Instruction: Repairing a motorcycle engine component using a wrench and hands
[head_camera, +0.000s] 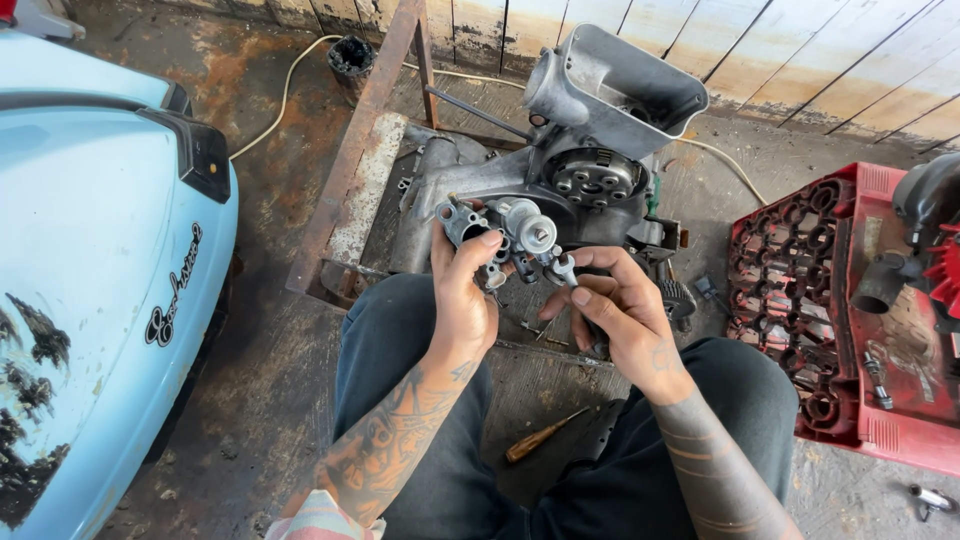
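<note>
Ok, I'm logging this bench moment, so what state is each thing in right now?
left hand: closed around the carburetor
carburetor: held up, off the engine
right hand: fingers pinching a small metal fitting at the carburetor
engine: sitting on the rusty frame, housing open
screwdriver: lying unused on the floor
red crate: lying flat, holding parts

Pale blue scooter panel (90, 250), red crate (800, 300)

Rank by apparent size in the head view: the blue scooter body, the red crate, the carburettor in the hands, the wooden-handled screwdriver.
1. Blue scooter body, nearer the camera.
2. Red crate.
3. Carburettor, held in the left hand.
4. Wooden-handled screwdriver.
</note>
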